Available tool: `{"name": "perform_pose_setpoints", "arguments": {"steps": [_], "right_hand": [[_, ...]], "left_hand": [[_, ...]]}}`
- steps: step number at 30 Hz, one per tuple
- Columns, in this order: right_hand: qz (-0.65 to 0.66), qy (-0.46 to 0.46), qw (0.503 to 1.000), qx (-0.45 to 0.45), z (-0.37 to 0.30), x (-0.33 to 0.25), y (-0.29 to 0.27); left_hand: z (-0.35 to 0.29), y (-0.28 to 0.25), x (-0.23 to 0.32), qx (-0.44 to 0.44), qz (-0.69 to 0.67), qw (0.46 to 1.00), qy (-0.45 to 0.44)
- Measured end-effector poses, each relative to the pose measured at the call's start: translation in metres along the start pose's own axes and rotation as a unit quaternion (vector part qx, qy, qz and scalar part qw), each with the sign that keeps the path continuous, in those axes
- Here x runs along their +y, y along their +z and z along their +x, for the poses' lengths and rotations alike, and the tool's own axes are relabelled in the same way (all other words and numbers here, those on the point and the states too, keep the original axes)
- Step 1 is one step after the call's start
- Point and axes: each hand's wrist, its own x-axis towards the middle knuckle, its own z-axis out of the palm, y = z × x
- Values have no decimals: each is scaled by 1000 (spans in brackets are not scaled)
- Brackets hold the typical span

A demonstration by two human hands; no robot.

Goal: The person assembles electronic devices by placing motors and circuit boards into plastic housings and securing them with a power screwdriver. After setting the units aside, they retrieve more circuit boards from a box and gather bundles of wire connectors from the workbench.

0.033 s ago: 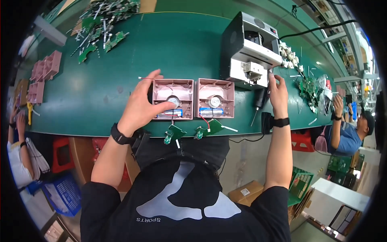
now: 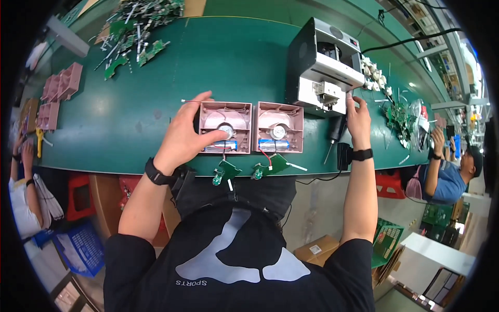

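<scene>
My left hand [image 2: 184, 132] rests spread over the left edge of the left pink housing [image 2: 225, 127], a square moulded plastic shell lying open side up on the smooth green bench [image 2: 244, 57]; my thumb presses down inside it near the round silver disc, my fingers splay over its outer wall, so it is steadying rather than pinching. Touching this shell on its right sits the second pink housing [image 2: 279, 127], same shape, each with a blue cylindrical cell along its near wall. From the near edge of these 2 shells thin wires run to 2 small green circuit boards [image 2: 224, 171] hanging over the bench rim. Just right of the second shell stands a boxy grey metal machine [image 2: 322, 67]. My right hand [image 2: 357, 117] reaches up to that machine's front lower corner, fingers extended against it; I cannot tell whether it grips anything. A black screwdriver [image 2: 332, 136] lies just beside it
</scene>
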Motion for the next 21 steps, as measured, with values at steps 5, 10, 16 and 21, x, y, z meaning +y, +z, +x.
{"name": "perform_pose_setpoints", "arguments": {"steps": [5,10,16,21], "right_hand": [[-34,-1,996,-82,32,9,0],[270,-6,963,-28,-4,-14,-21],[576,-116,809,3,-58,-44,-64],[552,-200,810,5,-73,-125,-91]], "left_hand": [[-9,10,4,-36,15,999,-27],[-15,10,1,-14,29,999,-14],[-12,14,3,-18,12,1000,-16],[-13,22,8,-2,29,1000,-6]]}}
